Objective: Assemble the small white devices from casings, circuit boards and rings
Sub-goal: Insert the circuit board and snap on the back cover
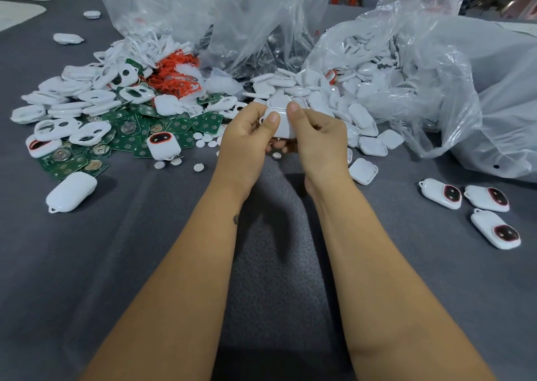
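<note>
My left hand and my right hand together grip one small white device above the table's middle, thumbs pressed on its top face. Its underside is hidden by my fingers. To the left lies a heap of white front casings with oval holes, green circuit boards and red rings. Plain white back casings spill from a bag behind my hands. Three finished devices with red-rimmed dark windows lie at the right.
Clear plastic bags stand across the back and right. Small white round buttons are scattered near my left hand. A closed white device and another with its window up lie at the left on the grey cloth.
</note>
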`<state>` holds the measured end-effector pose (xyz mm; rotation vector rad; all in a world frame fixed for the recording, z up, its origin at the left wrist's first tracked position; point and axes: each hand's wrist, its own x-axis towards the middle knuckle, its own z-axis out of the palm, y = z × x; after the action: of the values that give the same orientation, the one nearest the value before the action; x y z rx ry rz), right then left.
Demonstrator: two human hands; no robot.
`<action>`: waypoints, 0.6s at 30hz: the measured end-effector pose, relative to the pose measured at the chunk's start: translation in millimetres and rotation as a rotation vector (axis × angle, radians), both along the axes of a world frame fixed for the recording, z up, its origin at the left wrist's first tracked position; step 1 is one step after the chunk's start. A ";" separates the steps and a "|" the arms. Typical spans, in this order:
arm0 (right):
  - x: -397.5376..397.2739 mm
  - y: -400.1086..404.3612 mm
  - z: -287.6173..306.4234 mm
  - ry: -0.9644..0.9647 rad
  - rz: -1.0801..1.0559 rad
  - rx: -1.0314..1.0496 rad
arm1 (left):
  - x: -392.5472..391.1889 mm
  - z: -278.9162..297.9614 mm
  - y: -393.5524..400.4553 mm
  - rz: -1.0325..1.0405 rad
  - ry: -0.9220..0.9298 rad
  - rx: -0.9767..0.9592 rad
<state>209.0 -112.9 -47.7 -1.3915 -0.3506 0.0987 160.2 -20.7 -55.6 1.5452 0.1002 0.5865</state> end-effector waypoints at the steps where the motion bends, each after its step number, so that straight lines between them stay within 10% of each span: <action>1: 0.0 -0.2 0.0 -0.005 0.013 -0.009 | 0.3 -0.3 0.0 0.011 0.003 -0.006; 18: 4.2 -3.0 0.7 0.056 0.239 -0.144 | 8.9 -5.8 9.6 0.096 0.133 -0.159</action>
<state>213.3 -115.9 -47.0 -1.4813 -0.4694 0.3652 169.1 -11.2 -61.4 1.4290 0.3171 0.5373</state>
